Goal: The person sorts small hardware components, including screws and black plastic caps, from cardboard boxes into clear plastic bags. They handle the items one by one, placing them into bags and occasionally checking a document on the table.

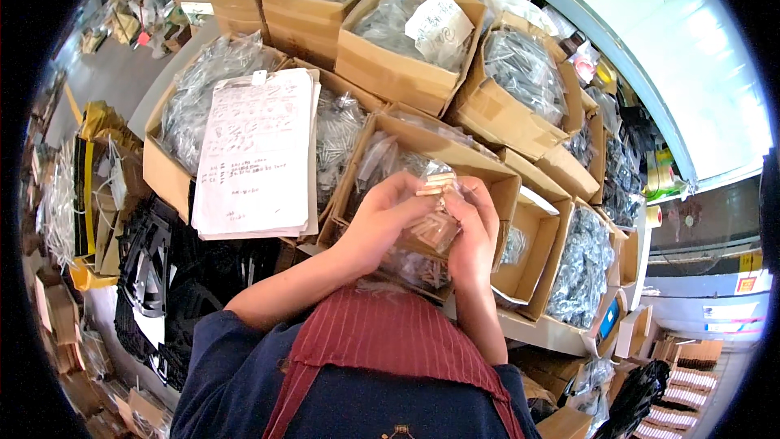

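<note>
Between my hands is a small clear plastic bag with several light wooden dowels at its top. My left hand grips it from the left with curled fingers. On the other side my right hand pinches the bag's edge. Both are above an open cardboard box that holds more clear bags. Whether the dowels are inside the bag or poking out of its mouth is hard to tell.
A stack of written sheets lies over boxes at the left. Around it stand cardboard boxes of bagged metal hardware. Black parts are heaped at the lower left. Bagged pieces fill a box at the right.
</note>
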